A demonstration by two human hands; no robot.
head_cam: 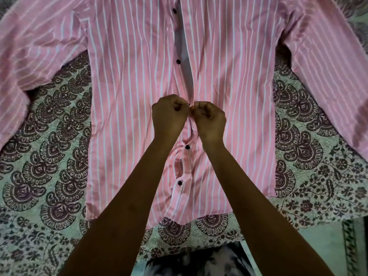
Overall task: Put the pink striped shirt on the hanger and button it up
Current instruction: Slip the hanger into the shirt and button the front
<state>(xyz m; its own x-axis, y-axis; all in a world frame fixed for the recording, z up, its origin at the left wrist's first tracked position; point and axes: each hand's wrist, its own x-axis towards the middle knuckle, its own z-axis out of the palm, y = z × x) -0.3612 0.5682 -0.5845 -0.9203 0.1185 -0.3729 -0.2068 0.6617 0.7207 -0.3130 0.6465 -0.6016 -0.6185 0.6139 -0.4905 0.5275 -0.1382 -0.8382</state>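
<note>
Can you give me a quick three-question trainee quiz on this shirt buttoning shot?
1. True or false: both hands pinch the shirt front where its edges meet.
2. How many buttons below the hands look fastened?
3. The gap above the hands is: A closed, B open, C hidden.

Key:
1. True; left hand and right hand meet at the placket.
2. Two: upper button, lower button.
3. B; two dark buttons sit beside the gap.

I find no legible text, label, brand, number or sign anywhere in view, neither on the fabrics nor elsewhere.
</note>
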